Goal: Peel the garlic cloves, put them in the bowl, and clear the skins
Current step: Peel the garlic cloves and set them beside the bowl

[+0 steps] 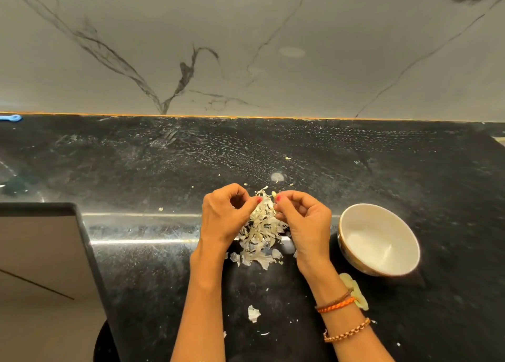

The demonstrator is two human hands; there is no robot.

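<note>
- Centre of the frame: the left hand (228, 214) and right hand (302, 219) meet fingertip to fingertip above a heap of skins (262, 230) on the black counter (164, 266).
- Between the fingertips sits a small pale clove (273, 194); the right hand, fingers curled, pinches it, while the left thumb and forefinger pinch at skin just beside it. How much skin clings to the clove is too small to tell.
- The bowl (382, 225) stands at lower right of the hands, close beside the right wrist and well clear of the left hand. Its white inside shows no cloves from this angle.
- The relation that matters: the clove lies at the right fingertips and the bowl lies rightward and toward the bottom of the frame, so the right hand is the nearer carrier, a short sweep away.
- The heap of skins lies directly under both hands, with stray flakes (253, 313) toward the bottom of the frame; clearing appears not yet begun.
</note>
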